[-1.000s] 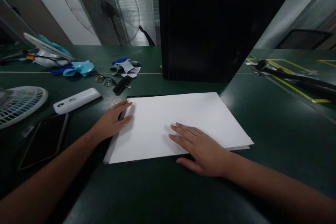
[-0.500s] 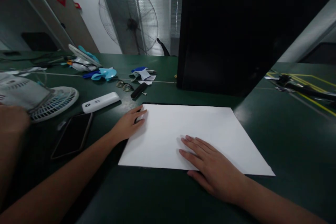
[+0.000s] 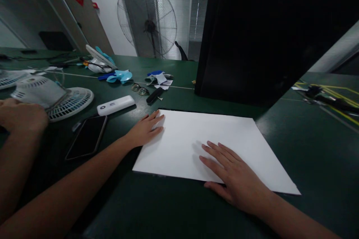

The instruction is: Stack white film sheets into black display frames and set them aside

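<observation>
A white sheet of paper [image 3: 179, 149] lies on a dark backing that shows along its far and left edges. My left hand [image 3: 146, 129] rests at the sheet's far left corner, fingers spread onto the paper and holding nothing. Over the near middle-right part of the sheet is my right hand [image 3: 232, 173], fingers stretched out and empty. A shadow beside its fingertips suggests that they hover slightly above the paper. Its thumb sits around the near edge.
Another person's closed hand [image 3: 24, 117] is at the left, near a white fan [image 3: 70, 102]. A phone [image 3: 87, 137], a white power bank [image 3: 116, 105], glasses [image 3: 140, 89] and a black object [image 3: 154, 95] lie beyond my left arm. A large black panel [image 3: 252, 44] stands behind the sheet.
The whole view has shifted, so things appear further right. My right hand's fingers look a little more raised, with a wider shadow. My left hand stays at the corner.
</observation>
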Available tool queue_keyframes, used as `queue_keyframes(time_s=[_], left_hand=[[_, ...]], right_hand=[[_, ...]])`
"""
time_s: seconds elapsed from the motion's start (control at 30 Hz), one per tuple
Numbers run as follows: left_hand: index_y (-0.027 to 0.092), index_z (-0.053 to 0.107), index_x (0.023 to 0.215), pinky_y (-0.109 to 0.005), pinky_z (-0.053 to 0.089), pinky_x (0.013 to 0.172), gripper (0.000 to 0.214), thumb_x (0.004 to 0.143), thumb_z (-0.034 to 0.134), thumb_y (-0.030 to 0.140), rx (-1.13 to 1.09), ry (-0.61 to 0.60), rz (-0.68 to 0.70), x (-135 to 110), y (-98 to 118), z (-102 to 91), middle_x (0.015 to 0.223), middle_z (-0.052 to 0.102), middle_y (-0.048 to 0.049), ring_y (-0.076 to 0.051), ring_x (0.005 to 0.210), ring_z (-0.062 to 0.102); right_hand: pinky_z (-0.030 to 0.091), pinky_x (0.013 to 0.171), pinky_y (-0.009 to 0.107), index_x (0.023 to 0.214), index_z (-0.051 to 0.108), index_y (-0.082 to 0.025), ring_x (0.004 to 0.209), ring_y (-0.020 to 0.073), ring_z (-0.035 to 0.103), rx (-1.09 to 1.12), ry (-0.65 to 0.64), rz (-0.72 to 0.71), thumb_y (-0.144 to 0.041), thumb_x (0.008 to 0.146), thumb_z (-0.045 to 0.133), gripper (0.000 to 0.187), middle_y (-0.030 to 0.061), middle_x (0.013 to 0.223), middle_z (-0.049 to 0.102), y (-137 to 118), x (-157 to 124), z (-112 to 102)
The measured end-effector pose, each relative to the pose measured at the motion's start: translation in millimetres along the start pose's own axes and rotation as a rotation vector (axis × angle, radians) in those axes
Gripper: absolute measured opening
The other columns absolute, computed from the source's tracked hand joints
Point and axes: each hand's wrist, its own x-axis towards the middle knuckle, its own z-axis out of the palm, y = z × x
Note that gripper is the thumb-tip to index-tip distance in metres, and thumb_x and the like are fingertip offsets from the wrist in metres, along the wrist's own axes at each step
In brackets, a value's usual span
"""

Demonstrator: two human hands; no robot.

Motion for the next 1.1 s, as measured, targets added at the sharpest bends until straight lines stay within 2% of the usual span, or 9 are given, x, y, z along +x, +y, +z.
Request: queue_keyframes(time_s=[0.1,0.27,0.37,0.5,0.6,0.67,0.83,0.93,1.1], left_hand=[[0.013,0.047,0.162,-0.061,0.022,0.132,0.072,0.106,0.041,0.058,0.015,-0.01,0.004,0,-1,0.7,0.176,0.03,-0.021,-0.038,0.163,0.029],[0.016,0.046,0.164,-0.059,0.02,0.133,0.072,0.107,0.039,0.059,0.025,-0.021,0.0,-1,-2,1.5,0.177,0.028,-0.019,-0.036,0.164,0.028],[0.019,0.044,0.165,-0.058,0.019,0.134,0.073,0.107,0.039,0.063,0.014,-0.021,-0.002,-1,-3,1.7,0.177,0.027,-0.0173,-0.033,0.165,0.027],[0.018,0.045,0.165,-0.058,0.016,0.134,0.076,0.109,0.03,0.067,-0.073,-0.02,-0.006,-2,-7,0.0,0.177,0.025,-0.0164,-0.032,0.165,0.024],[0.022,0.05,0.162,-0.053,0.019,0.135,0.076,0.109,0.022,0.069,-0.189,0.0,-0.02,-2,-13,-3.4,0.175,0.032,-0.0102,-0.028,0.164,0.029],[0.023,0.052,0.161,-0.048,0.023,0.134,0.075,0.109,0.021,0.068,-0.267,0.034,-0.038,-2,-19,-6.4,0.173,0.039,-0.007,-0.026,0.161,0.036],[0.018,0.051,0.161,-0.046,0.034,0.13,0.07,0.105,0.038,0.059,-0.276,0.047,-0.057,0,-28,-12.8,0.167,0.049,-0.0072,-0.029,0.153,0.05],[0.02,0.056,0.158,-0.048,0.034,0.131,0.062,0.103,0.042,0.047,-0.252,0.058,-0.026,2,-29,-14.1,0.165,0.052,-0.0048,-0.029,0.152,0.052],[0.021,0.062,0.153,-0.052,0.036,0.13,0.059,0.101,0.048,0.046,-0.214,0.075,0.0,4,-29,-15.0,0.161,0.056,-0.0062,-0.031,0.149,0.055]], right_hand=[[0.055,0.111,0.06,0.144,0.066,-0.02,0.146,0.034,0.05,-0.046,0.108,-0.067,-0.041,0.104,0.063,0.045,0.0114,0.16,0.05,-2,1,-3],[0.059,0.106,0.051,0.121,0.075,-0.016,0.132,0.0285,0.062,-0.088,0.309,-0.203,-0.029,0.106,0.062,0.023,0.0092,0.138,0.068,-7,2,-6],[0.058,0.104,0.047,0.114,0.076,-0.014,0.122,0.0266,0.067,-0.103,0.367,-0.31,-0.014,0.104,0.056,0.022,0.008,0.126,0.073,-11,2,-8],[0.06,0.093,0.041,0.114,0.077,-0.01,0.109,0.0247,0.07,-0.142,0.385,-0.404,-0.008,0.103,0.043,0.035,0.01,0.117,0.075,-16,2,-15],[0.059,0.078,0.037,0.114,0.077,-0.012,0.098,0.0221,0.07,-0.176,0.359,-0.417,-0.01,0.105,0.038,0.04,0.0085,0.113,0.076,-17,1,-20],[0.058,0.075,0.036,0.114,0.078,-0.013,0.097,0.0215,0.071,-0.191,0.351,-0.417,-0.01,0.104,0.039,0.04,0.0071,0.112,0.076,-17,-1,-22],[0.06,0.074,0.039,0.118,0.077,-0.008,0.106,0.0262,0.071,-0.172,0.405,-0.412,-0.011,0.102,0.043,0.038,0.0136,0.123,0.074,-13,-12,-19],[0.061,0.074,0.04,0.121,0.076,-0.006,0.111,0.0294,0.071,-0.202,0.398,-0.439,-0.012,0.101,0.047,0.037,0.0182,0.129,0.071,-7,-19,-18],[0.064,0.075,0.037,0.124,0.076,-0.008,0.116,0.0291,0.071,-0.274,0.374,-0.458,-0.014,0.1,0.052,0.034,0.0176,0.132,0.07,-1,-18,-23]])
